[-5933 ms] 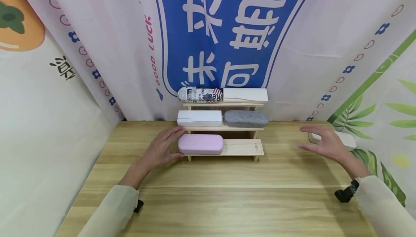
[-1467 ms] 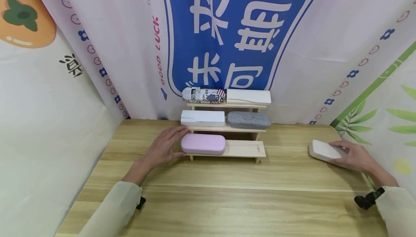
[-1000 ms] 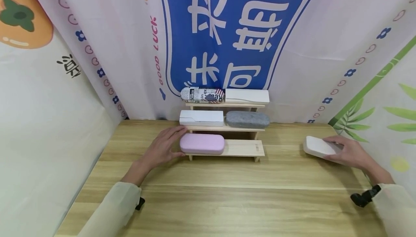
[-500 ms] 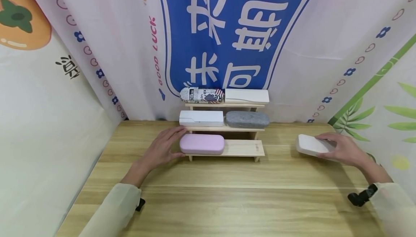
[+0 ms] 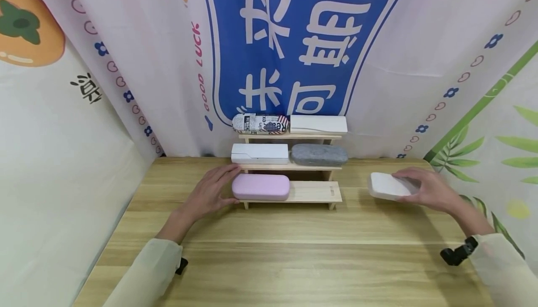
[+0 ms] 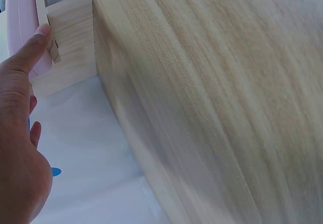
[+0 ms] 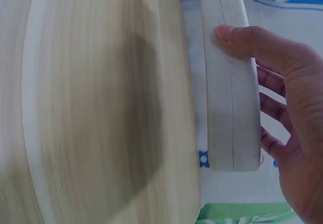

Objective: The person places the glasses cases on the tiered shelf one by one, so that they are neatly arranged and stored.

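Observation:
In the head view, my right hand (image 5: 430,190) grips a white glasses case (image 5: 391,186) by its right end, above the right side of the table. The right wrist view shows the thumb on the case's seamed edge (image 7: 232,113), with the fingers behind. My left hand (image 5: 210,192) holds the left end of a three-step wooden rack (image 5: 313,191). Its thumb (image 6: 43,31) lies against the lowest step; its fingertips reach the middle step. A lilac glasses case (image 5: 260,187) lies on the left half of the lowest step, and bare wood shows on its right half.
On the middle step lie a white case (image 5: 259,153) and a grey felt-like case (image 5: 319,154). The top step carries a newspaper-print case (image 5: 260,124) and a cream case (image 5: 318,124). Printed curtains (image 5: 391,87) hang behind the wooden table (image 5: 294,260).
Over the last frames my right hand took hold of the white glasses case at the far right, lifted it and carried it left toward the rack. My left hand stays at the rack's left end.

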A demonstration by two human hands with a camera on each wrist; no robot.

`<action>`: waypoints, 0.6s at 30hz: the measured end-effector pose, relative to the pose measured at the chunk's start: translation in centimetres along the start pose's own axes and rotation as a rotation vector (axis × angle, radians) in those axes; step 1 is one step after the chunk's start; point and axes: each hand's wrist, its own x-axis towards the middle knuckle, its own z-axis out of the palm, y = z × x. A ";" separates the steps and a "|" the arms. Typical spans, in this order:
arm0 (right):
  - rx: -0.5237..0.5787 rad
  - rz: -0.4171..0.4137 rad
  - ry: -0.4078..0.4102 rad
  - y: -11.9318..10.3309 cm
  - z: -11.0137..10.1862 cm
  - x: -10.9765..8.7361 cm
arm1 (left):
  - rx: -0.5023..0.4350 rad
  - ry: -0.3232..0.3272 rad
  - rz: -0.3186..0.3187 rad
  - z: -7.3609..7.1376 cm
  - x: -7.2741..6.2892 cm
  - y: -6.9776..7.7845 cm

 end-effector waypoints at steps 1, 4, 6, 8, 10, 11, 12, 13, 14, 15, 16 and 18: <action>-0.003 -0.010 0.002 -0.2 0.0 0.1 | 0.000 0.001 0.000 0.0 0.0 0.0; -0.028 -0.048 0.016 -0.8 0.2 0.4 | 0.000 0.004 0.003 0.0 0.0 0.0; -0.054 -0.079 0.027 -1.3 0.3 0.6 | 0.001 0.005 0.004 0.0 0.0 0.0; -0.054 -0.102 0.028 -1.7 0.3 0.8 | 0.006 0.005 0.005 0.0 0.0 0.0; -0.043 -0.117 0.021 -2.2 0.3 1.0 | 0.007 0.006 0.008 0.1 0.0 -0.1; -0.035 -0.119 0.015 -2.5 0.3 1.1 | 0.007 0.006 0.008 0.1 0.0 -0.1; -0.026 -0.119 0.009 -2.7 0.3 1.2 | 0.007 0.006 0.009 0.1 0.0 -0.1; -0.017 -0.120 0.002 -2.9 0.3 1.3 | 0.007 0.007 0.010 0.1 0.0 -0.1; -0.017 -0.121 0.000 -3.1 0.3 1.4 | 0.006 0.007 0.010 0.1 0.0 -0.1; -0.014 -0.122 -0.004 -3.3 0.4 1.5 | 0.005 0.007 0.010 0.1 0.0 -0.1; -0.012 -0.123 -0.006 -3.5 0.4 1.5 | 0.003 0.007 0.010 0.1 0.0 -0.1; -0.010 -0.136 -0.007 -3.9 0.6 1.7 | 0.005 0.007 0.011 0.1 -0.1 -0.1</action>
